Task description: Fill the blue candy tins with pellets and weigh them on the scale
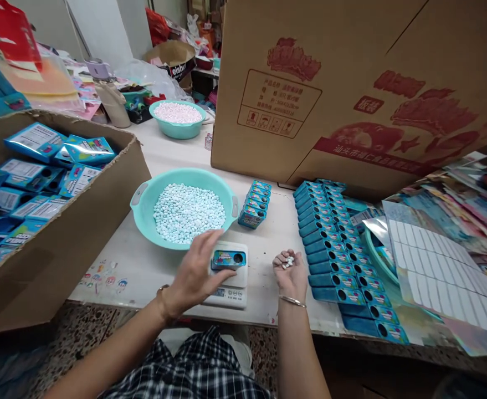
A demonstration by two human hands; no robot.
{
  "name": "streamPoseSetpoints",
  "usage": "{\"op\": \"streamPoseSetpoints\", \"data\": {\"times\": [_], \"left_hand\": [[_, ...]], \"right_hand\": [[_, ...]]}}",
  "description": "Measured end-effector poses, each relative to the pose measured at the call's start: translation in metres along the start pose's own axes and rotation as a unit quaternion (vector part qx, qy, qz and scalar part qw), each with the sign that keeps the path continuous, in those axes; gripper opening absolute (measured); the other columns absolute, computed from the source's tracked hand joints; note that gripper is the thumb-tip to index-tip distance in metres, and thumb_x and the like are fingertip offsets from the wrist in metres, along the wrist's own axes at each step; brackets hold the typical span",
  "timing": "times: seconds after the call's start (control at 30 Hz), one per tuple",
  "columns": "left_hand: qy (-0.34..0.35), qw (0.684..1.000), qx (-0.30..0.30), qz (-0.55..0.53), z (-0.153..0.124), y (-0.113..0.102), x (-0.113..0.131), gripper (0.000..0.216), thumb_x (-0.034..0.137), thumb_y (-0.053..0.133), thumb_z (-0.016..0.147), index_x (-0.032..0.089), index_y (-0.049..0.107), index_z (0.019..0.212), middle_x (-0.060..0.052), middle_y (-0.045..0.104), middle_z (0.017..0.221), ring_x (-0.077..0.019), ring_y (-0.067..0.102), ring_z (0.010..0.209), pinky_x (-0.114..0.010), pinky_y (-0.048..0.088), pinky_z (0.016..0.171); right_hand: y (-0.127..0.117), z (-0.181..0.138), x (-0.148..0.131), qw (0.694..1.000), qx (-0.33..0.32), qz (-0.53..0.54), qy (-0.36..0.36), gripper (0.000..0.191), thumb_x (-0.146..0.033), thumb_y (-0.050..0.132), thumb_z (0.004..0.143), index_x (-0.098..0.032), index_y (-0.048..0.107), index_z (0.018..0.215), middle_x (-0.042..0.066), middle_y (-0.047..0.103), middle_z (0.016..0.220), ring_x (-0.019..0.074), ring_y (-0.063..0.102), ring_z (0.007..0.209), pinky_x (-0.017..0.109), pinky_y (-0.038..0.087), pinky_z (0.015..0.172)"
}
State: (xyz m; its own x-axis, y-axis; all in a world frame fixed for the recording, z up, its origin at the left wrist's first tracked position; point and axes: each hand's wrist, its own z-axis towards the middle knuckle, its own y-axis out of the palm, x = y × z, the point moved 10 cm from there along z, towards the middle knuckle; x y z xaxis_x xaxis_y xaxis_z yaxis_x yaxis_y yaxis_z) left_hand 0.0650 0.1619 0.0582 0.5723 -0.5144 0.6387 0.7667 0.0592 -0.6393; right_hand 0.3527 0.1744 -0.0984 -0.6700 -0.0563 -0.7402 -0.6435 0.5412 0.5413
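A small blue box (229,258) with a round dark hole in its top stands on a white digital scale (235,297). My left hand (196,271) reaches around this box, thumb on the near side and fingers beyond the far side, spread apart; whether they touch it I cannot tell. My right hand (291,275) is palm up with curled fingers, cupping several small white candies (288,262). Behind the scale, a turquoise basin (141,213) holds a heap of pale blue-white candies (189,213).
A short row of blue boxes (255,204) stands right of the basin; longer rows (330,244) are beyond my right hand. Cartons flank the table: one with blue packs (127,152) left, a tall one (343,100) behind. Label sheets (438,271) lie right. Another basin (179,131) is farther back.
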Motion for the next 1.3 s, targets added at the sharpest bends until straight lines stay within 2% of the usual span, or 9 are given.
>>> {"op": "streamPoseSetpoints", "data": {"times": [0.13, 0.2, 0.3, 0.43, 0.57, 0.73, 0.87, 1.07, 1.3], "left_hand": [[-0.08, 0.984, 0.157, -0.039, -0.026, -0.072, -0.023, 0.068, 0.031, 0.076, 0.079, 0.028, 0.044, 0.139, -0.009, 0.052, 0.133, -0.0284, 0.053, 0.123, -0.045, 0.05, 0.101], [-0.137, 0.968, 0.199, -0.068, -0.042, -0.089, -0.045, 0.06, 0.029, 0.074, 0.08, 0.028, 0.05, 0.135, -0.008, 0.055, 0.129, -0.0274, 0.057, 0.12, -0.044, 0.053, 0.097], [-0.187, 0.952, 0.223, -0.092, -0.062, -0.095, -0.068, 0.053, 0.028, 0.073, 0.081, 0.026, 0.055, 0.13, -0.008, 0.058, 0.125, -0.0266, 0.058, 0.118, -0.043, 0.053, 0.096], [-0.194, 0.958, 0.192, -0.084, -0.072, -0.083, -0.074, 0.048, 0.029, 0.072, 0.082, 0.026, 0.057, 0.127, -0.007, 0.06, 0.123, -0.0255, 0.06, 0.116, -0.043, 0.053, 0.096], [-0.158, 0.977, 0.122, -0.078, -0.058, -0.061, -0.064, 0.05, 0.028, 0.071, 0.083, 0.027, 0.054, 0.13, -0.008, 0.059, 0.126, -0.0255, 0.057, 0.118, -0.043, 0.052, 0.097], [-0.046, 0.998, -0.011, -0.051, -0.022, -0.012, -0.032, 0.061, 0.029, 0.07, 0.084, 0.025, 0.043, 0.139, -0.011, 0.055, 0.133, -0.0275, 0.05, 0.126, -0.049, 0.043, 0.108], [0.02, 0.995, -0.098, -0.03, -0.002, 0.026, -0.006, 0.067, 0.025, 0.071, 0.082, 0.022, 0.039, 0.14, -0.012, 0.053, 0.132, -0.0284, 0.048, 0.123, -0.048, 0.043, 0.106], [0.017, 0.989, -0.144, 0.001, 0.01, 0.055, 0.0, 0.057, 0.022, 0.071, 0.079, 0.021, 0.046, 0.13, -0.008, 0.058, 0.119, -0.0277, 0.052, 0.111, -0.045, 0.048, 0.096], [-0.006, 0.988, -0.152, 0.006, 0.012, 0.065, -0.008, 0.038, 0.024, 0.069, 0.082, 0.021, 0.054, 0.116, -0.006, 0.061, 0.104, -0.0258, 0.055, 0.101, -0.041, 0.048, 0.087]], "right_hand": [[-0.017, -0.022, 0.014, 0.982, 0.115, 0.146, 0.043, 0.01, -0.023, 0.047, 0.089, -0.019, 0.051, 0.08, -0.002, 0.054, 0.07, 0.0089, 0.054, 0.057, 0.021, 0.044, 0.053], [-0.006, -0.028, 0.017, 0.978, 0.123, 0.158, 0.054, 0.008, -0.017, 0.046, 0.087, -0.018, 0.052, 0.082, -0.002, 0.054, 0.071, 0.0086, 0.054, 0.057, 0.02, 0.043, 0.052], [0.019, -0.034, 0.02, 0.979, 0.107, 0.161, 0.071, 0.009, -0.013, 0.047, 0.086, -0.018, 0.054, 0.084, -0.002, 0.053, 0.072, 0.0087, 0.053, 0.058, 0.02, 0.044, 0.053], [0.047, -0.042, 0.018, 0.982, 0.082, 0.156, 0.07, 0.014, -0.01, 0.044, 0.088, -0.017, 0.056, 0.087, -0.002, 0.053, 0.073, 0.0094, 0.055, 0.063, 0.023, 0.049, 0.06], [0.065, -0.05, 0.012, 0.985, 0.06, 0.152, 0.05, 0.016, -0.009, 0.043, 0.091, -0.016, 0.057, 0.087, -0.003, 0.049, 0.07, 0.0081, 0.052, 0.061, 0.023, 0.051, 0.063], [0.088, -0.059, 0.009, 0.989, 0.027, 0.146, 0.019, 0.015, -0.011, 0.044, 0.092, -0.018, 0.057, 0.087, -0.006, 0.045, 0.066, 0.0069, 0.046, 0.056, 0.022, 0.05, 0.064], [0.105, -0.068, 0.009, 0.994, 0.001, 0.112, -0.013, 0.006, -0.017, 0.052, 0.09, -0.019, 0.058, 0.087, -0.005, 0.047, 0.069, 0.0081, 0.049, 0.061, 0.025, 0.051, 0.071], [0.124, -0.082, 0.009, 0.994, -0.041, 0.04, -0.097, 0.007, -0.026, 0.062, 0.086, -0.02, 0.059, 0.087, -0.004, 0.051, 0.073, 0.0092, 0.051, 0.067, 0.03, 0.049, 0.082], [0.135, -0.093, 0.009, 0.986, -0.059, -0.011, -0.154, 0.01, -0.03, 0.058, 0.09, -0.02, 0.06, 0.09, -0.003, 0.053, 0.076, 0.0104, 0.052, 0.072, 0.027, 0.047, 0.077]]}}
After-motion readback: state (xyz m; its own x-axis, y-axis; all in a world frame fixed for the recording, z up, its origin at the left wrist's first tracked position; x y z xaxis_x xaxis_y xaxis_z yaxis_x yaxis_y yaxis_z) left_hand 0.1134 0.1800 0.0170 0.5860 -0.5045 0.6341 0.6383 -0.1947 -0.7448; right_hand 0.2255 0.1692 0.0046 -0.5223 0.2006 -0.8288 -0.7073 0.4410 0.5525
